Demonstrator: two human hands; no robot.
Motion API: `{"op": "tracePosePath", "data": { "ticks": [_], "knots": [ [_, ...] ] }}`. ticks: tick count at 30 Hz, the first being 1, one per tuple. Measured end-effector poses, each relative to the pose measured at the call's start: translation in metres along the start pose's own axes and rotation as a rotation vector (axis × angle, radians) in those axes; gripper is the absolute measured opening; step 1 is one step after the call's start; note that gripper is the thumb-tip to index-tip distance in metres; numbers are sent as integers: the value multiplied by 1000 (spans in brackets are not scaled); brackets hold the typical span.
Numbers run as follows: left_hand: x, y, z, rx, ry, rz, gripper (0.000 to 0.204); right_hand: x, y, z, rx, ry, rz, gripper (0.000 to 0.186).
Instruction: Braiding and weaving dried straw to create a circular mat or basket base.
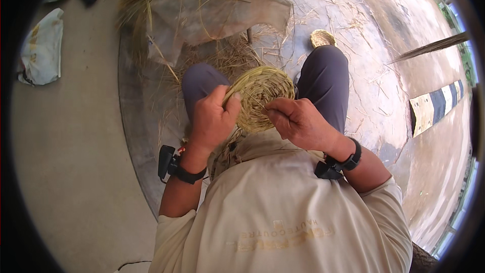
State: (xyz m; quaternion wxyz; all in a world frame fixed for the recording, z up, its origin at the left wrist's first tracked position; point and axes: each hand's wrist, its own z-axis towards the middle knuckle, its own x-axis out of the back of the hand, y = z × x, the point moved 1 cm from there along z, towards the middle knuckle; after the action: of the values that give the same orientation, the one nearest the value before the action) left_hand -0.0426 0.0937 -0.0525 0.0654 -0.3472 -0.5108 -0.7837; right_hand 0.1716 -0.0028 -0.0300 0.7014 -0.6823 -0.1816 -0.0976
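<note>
1. Head view: the left hand (pixel 214 116) grips the woven basket (pixel 270 83) by its rim, apparently steadying it near the knees (pixel 324 73).
2. The right hand (pixel 298 121) pinches a thin strand (pixel 256 101), probably for fine control.

Head-worn fisheye view (dark-rimmed), facing steeply down, close above the beige shirt (pixel 298 199)

I see a plain floor (pixel 76 162) at left, a grey ground sheet (pixel 140 121), daylight and greenery (pixel 468 66) at right.
</note>
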Motion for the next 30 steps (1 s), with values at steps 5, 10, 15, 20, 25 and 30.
{"op": "tracePosePath", "data": {
  "ticks": [5, 10, 15, 20, 25, 30],
  "knots": [
    [0, 9, 2, -30, -3, -15, 20, -1, 4, -1, 44, -17, -20, 15],
    [-5, 7, -1, -142, 13, 107, 18, -2, 2, -2, -24, -36, 32, 14],
    [-8, 12, -5, -193, 27, 246, 14, -5, -5, 2, -79, -26, 95, 12],
    [-8, 14, -8, -194, -93, 252, 14, -17, 15, 25, 17, 40, 102, 18],
    [-3, 3, -5, -215, -60, 272, 18, -9, 1, 24, -131, -130, 115, 19],
    [7, 6, 2, -253, -28, 334, 21, -1, 0, 12, -140, -209, 135, 20]
  ]
}}
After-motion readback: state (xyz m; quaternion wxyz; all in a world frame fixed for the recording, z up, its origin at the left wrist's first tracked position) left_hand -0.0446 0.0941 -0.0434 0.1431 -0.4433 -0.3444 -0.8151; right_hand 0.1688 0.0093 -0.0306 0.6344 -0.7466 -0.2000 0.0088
